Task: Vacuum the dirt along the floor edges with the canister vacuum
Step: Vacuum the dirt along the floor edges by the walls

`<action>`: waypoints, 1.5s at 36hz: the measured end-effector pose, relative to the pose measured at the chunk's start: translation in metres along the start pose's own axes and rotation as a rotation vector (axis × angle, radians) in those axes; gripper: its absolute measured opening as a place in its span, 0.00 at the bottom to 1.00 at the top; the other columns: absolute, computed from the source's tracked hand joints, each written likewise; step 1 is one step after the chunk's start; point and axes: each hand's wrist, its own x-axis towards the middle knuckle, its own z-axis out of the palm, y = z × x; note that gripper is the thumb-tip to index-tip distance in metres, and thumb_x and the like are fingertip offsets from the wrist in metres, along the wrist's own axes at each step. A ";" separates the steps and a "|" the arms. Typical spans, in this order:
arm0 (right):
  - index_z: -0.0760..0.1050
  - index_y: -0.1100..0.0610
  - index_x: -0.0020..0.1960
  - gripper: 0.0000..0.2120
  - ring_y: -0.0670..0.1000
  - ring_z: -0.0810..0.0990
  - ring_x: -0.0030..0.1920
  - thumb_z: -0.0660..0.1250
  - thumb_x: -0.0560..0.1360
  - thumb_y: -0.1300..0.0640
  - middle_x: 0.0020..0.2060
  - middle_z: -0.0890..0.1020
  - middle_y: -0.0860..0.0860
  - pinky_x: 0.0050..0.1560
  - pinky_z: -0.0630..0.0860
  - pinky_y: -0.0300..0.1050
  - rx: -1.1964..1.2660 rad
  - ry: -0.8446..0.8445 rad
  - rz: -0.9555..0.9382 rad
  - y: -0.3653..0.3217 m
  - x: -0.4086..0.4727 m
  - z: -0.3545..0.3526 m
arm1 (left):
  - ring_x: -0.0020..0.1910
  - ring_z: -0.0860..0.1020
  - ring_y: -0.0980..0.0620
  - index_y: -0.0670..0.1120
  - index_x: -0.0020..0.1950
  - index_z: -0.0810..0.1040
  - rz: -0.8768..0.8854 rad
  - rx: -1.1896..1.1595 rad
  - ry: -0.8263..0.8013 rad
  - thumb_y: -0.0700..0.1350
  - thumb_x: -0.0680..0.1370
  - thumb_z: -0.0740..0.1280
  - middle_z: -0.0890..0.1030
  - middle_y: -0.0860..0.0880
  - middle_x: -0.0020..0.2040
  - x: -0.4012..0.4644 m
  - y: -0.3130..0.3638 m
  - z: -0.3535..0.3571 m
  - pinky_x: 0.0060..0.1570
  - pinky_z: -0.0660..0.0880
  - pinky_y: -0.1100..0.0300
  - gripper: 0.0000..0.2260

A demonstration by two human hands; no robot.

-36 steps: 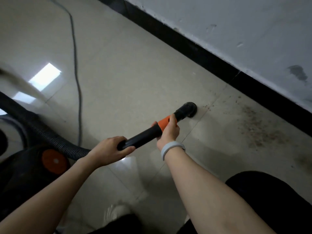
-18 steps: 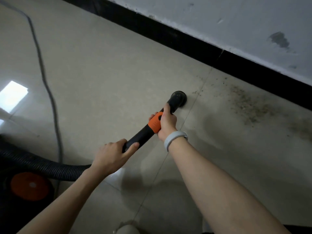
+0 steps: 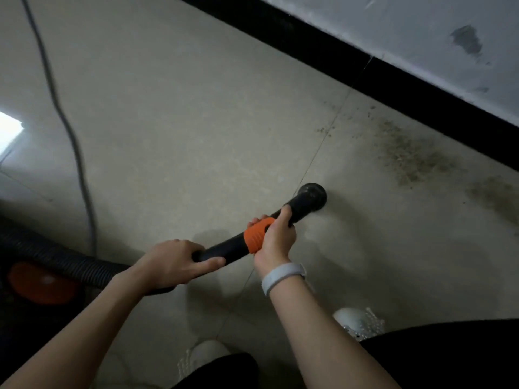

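Beige tiled floor (image 3: pixel 196 122): left hand (image 3: pixel 171 262) and right hand (image 3: pixel 276 237) both grip the black vacuum wand (image 3: pixel 224 249), steering its round nozzle (image 3: pixel 311 195) toward brown dirt (image 3: pixel 407 153) at right.

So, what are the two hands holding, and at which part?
Both hold the vacuum wand: the right hand grips its orange collar, the left hand grips the black tube near the hose.

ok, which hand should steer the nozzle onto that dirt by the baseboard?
Right. The right hand grips the orange collar nearest the nozzle, on the dirt patch side; the left hand holds the wand's rear.
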 end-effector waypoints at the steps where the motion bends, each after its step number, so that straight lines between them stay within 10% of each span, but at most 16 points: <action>1: 0.69 0.61 0.50 0.13 0.49 0.72 0.22 0.61 0.81 0.50 0.26 0.72 0.52 0.28 0.73 0.41 0.006 0.032 -0.008 -0.003 -0.001 -0.007 | 0.36 0.79 0.55 0.52 0.43 0.76 0.017 0.027 -0.010 0.71 0.73 0.55 0.80 0.52 0.33 0.001 0.005 0.001 0.42 0.74 0.59 0.24; 16: 0.67 0.62 0.48 0.13 0.52 0.69 0.22 0.61 0.81 0.51 0.26 0.69 0.54 0.24 0.71 0.39 -0.202 -0.193 -0.040 -0.014 0.033 0.071 | 0.29 0.77 0.51 0.47 0.34 0.73 -0.156 -0.280 0.327 0.65 0.76 0.57 0.79 0.50 0.28 0.009 0.008 -0.004 0.34 0.71 0.58 0.24; 24: 0.66 0.61 0.37 0.18 0.55 0.75 0.27 0.58 0.81 0.50 0.29 0.73 0.55 0.39 0.77 0.50 -0.433 -0.347 -0.043 -0.038 0.047 0.132 | 0.27 0.78 0.48 0.43 0.33 0.75 -0.238 -0.467 0.469 0.63 0.77 0.58 0.78 0.48 0.25 0.037 0.014 -0.034 0.31 0.70 0.59 0.26; 33: 0.69 0.61 0.52 0.19 0.53 0.79 0.31 0.56 0.81 0.44 0.31 0.77 0.53 0.44 0.81 0.50 -0.470 -0.181 -0.084 -0.076 0.073 0.090 | 0.32 0.79 0.48 0.48 0.34 0.74 -0.138 -0.194 0.403 0.68 0.75 0.55 0.80 0.48 0.30 0.061 0.046 -0.033 0.37 0.73 0.56 0.25; 39: 0.67 0.58 0.42 0.18 0.52 0.75 0.24 0.56 0.81 0.44 0.17 0.74 0.49 0.41 0.79 0.50 -0.465 -0.079 -0.074 -0.077 0.071 0.048 | 0.30 0.77 0.50 0.49 0.36 0.74 -0.068 -0.222 0.289 0.65 0.76 0.56 0.79 0.48 0.31 0.052 0.061 -0.001 0.35 0.73 0.57 0.22; 43: 0.67 0.57 0.44 0.17 0.51 0.77 0.25 0.56 0.81 0.45 0.30 0.76 0.53 0.37 0.79 0.48 -0.437 -0.092 -0.078 -0.091 0.072 0.051 | 0.34 0.80 0.47 0.49 0.35 0.73 -0.074 -0.213 0.301 0.65 0.76 0.57 0.81 0.46 0.32 0.062 0.067 -0.013 0.37 0.75 0.55 0.22; 54: 0.72 0.63 0.55 0.22 0.51 0.79 0.30 0.55 0.82 0.44 0.27 0.76 0.52 0.53 0.81 0.52 -0.466 -0.108 -0.155 -0.173 0.111 0.108 | 0.30 0.77 0.52 0.48 0.35 0.74 -0.121 -0.151 0.360 0.68 0.76 0.53 0.79 0.50 0.29 0.136 0.117 -0.082 0.38 0.71 0.58 0.27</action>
